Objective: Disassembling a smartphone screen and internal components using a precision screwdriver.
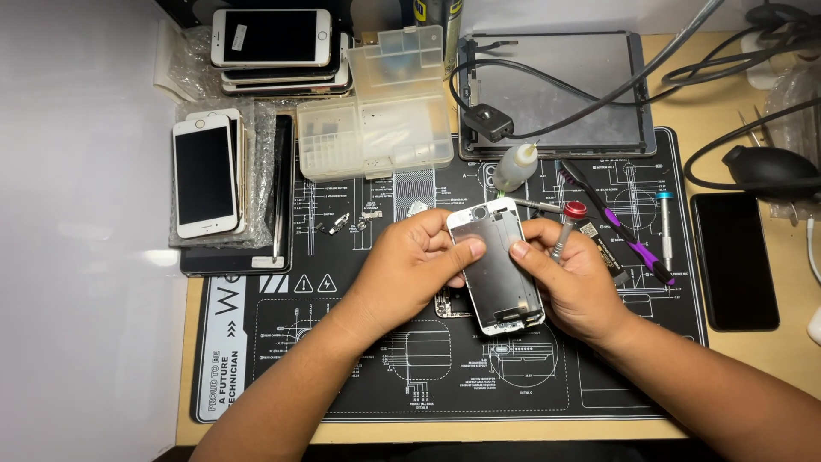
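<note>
Head view shows the left hand (409, 265) and right hand (575, 278) each with a closed grip on the edges of a thin phone screen panel (499, 265), held above the black mat (342, 342) at centre. It looks light, stiff and fragile; edges suit holding. The right hand also holds a red-capped screwdriver (566, 227). A white warning strip (224, 351) lies at 8 o'clock, a clear plastic box (376, 111) at 11.

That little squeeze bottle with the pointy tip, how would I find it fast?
Start at the black work mat and go to its top edge, below the big tablet. The squeeze bottle stands there, just above the phone screen held in both hands. It is the only pale, cloudy bottle with a white nozzle.
</note>
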